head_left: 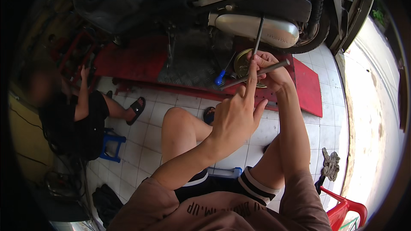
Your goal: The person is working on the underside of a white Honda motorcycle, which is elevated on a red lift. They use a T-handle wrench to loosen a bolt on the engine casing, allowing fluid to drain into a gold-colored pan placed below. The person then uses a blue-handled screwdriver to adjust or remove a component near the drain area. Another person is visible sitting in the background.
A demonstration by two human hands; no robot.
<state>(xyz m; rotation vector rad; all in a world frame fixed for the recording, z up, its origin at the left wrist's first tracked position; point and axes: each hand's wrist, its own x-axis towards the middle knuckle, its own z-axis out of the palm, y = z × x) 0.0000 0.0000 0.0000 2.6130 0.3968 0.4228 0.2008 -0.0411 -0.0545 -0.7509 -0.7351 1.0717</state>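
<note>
While the left hand is extending its index finger apparently against a T-shaped metal tool, thumb spread and grip released, the right hand, slightly farther, is clasping that tool above a red platform, near the far motorbike.

Tool before motorbike; screwdriver left

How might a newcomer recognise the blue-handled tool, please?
Find the motorbike, then the long red platform below it in view. Look just left of the round gold dish. A bright blue handle sets the tool apart from the nearby grey metal rods.
</note>
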